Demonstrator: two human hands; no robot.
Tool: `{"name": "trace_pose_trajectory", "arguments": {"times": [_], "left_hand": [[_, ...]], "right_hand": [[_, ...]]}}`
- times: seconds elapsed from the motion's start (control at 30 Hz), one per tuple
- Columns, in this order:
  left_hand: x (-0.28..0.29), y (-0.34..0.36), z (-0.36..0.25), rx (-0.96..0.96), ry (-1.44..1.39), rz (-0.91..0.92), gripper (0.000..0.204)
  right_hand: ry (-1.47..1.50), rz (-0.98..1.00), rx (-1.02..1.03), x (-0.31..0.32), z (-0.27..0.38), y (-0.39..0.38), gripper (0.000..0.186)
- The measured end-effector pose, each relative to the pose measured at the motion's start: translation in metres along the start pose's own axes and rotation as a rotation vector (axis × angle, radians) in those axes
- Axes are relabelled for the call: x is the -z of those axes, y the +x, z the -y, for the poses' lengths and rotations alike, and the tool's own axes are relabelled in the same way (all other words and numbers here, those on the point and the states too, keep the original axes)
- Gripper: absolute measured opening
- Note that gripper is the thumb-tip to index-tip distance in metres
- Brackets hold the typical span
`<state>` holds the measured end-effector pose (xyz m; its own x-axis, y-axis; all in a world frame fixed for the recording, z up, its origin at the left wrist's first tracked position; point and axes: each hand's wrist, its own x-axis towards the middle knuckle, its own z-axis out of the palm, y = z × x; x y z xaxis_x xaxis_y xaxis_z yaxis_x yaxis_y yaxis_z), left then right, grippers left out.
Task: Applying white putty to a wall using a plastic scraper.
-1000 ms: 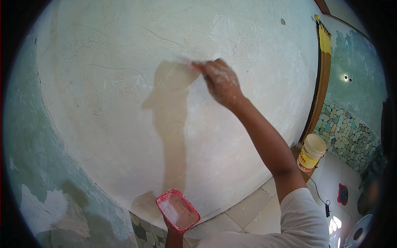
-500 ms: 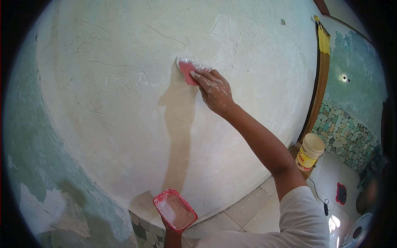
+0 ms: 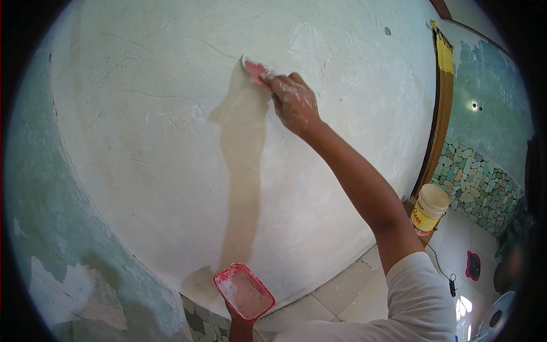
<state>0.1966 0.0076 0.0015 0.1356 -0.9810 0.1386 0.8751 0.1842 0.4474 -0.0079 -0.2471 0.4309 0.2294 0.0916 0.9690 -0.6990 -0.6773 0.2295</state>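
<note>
High on the pale plastered wall (image 3: 319, 188), my right hand (image 3: 296, 105) grips a pink-red putty scraper (image 3: 255, 70). White paste clings along the scraper's upper edge, which meets the wall. White smears mark the knuckles and fingers. Low in front of me, my left hand (image 3: 232, 312) supports a red rectangular tub (image 3: 264, 281) from beneath; most of its fingers are hidden by the tub. Inside the tub lies pinkish-white putty (image 3: 245, 292), and dried paste coats the rim. My arm's shadow falls down the wall below the scraper.
Green peeling wall (image 3: 34, 188) runs along the left. At right are a wooden door frame (image 3: 437, 131), an open white-and-yellow bucket (image 3: 424, 215), a cable (image 3: 437, 265), a red-and-black object (image 3: 473, 265) on the floor tiles, and part of a round white fan-like thing (image 3: 496, 318).
My right hand and the scraper have moved up the wall, and the scraper tilts more. The tub in my left hand has shifted slightly right and down.
</note>
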Motion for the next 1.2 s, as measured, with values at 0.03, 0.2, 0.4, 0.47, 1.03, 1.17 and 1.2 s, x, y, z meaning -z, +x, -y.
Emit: {"name": "trace_pose_trajectory", "arguments": {"times": [0.03,0.2,0.4,0.47,1.03,1.17,1.2], "left_hand": [[0.000,0.000,0.000,0.031,-0.086,-0.014,0.057],[-0.006,0.002,-0.003,-0.076,0.139,0.018,0.054],[0.011,0.007,-0.004,-0.146,0.278,0.037,0.055],[0.000,0.004,-0.002,-0.141,0.274,0.051,0.055],[0.017,0.011,0.012,0.004,-0.105,0.088,0.051],[0.046,0.012,0.014,-0.043,-0.089,0.085,0.051],[0.058,0.012,0.013,-0.023,-0.213,0.080,0.052]], "right_hand": [[0.026,0.017,0.039,-0.001,0.004,-0.008,0.038],[0.171,0.127,0.118,0.007,0.018,-0.023,0.042],[-0.008,-0.116,-0.037,0.024,-0.026,-0.007,0.045],[-0.062,-0.110,-0.112,0.018,-0.035,-0.013,0.045],[1.403,-0.017,-0.891,0.041,-0.003,-0.028,0.017],[1.183,-0.041,-0.727,0.032,-0.027,-0.024,0.017],[0.935,-0.095,-0.669,0.029,-0.025,-0.017,0.020]]}}
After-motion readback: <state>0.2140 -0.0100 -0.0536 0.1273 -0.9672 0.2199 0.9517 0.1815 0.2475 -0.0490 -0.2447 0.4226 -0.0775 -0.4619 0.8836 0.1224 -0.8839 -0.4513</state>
